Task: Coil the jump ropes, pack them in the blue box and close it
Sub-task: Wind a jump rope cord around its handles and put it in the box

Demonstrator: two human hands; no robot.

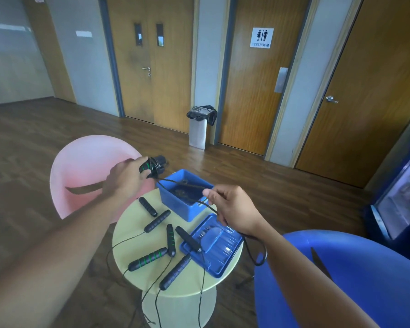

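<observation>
Six handles lie loose; left hand grips a bundle, right hand pinches cord.

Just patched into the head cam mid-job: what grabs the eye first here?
Both hands are held over the open blue box: the left hand grips bundled jump rope handles, and the right hand pinches the black cord stretched between them. Below, six loose handles lie on the round table, one resting on the blue lid, and their cords trail over the edge.
</observation>
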